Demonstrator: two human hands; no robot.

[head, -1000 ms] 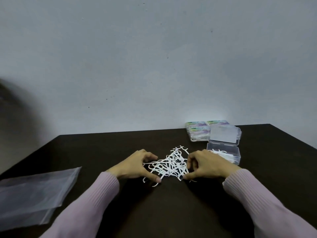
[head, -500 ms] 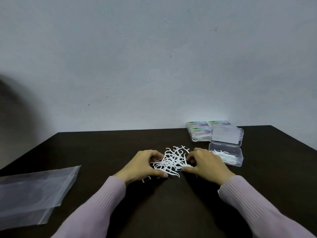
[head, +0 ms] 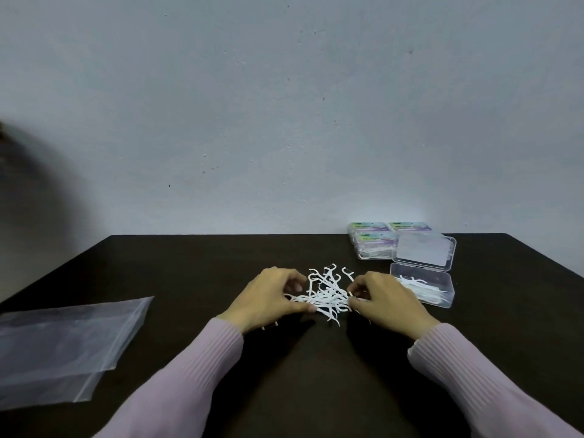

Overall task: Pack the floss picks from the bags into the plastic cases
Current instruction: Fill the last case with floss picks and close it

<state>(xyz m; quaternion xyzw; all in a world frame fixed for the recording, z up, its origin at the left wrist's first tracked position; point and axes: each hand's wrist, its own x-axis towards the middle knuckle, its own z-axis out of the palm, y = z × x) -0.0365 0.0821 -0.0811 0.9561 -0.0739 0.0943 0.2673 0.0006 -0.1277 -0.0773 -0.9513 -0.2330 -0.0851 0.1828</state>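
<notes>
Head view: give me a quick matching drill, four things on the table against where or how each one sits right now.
Things:
1. floss picks pile
2. open plastic case
3. empty plastic bags
4. closed labelled cases

Places or states:
A. flat at the table's left edge
B. stacked at the far edge, by the wall
C. between the left hand and right hand, both pinching at it
D. lid up, a few picks inside, just right of the right hand

Pairs: 1-C, 2-D, 3-A, 4-B
</notes>
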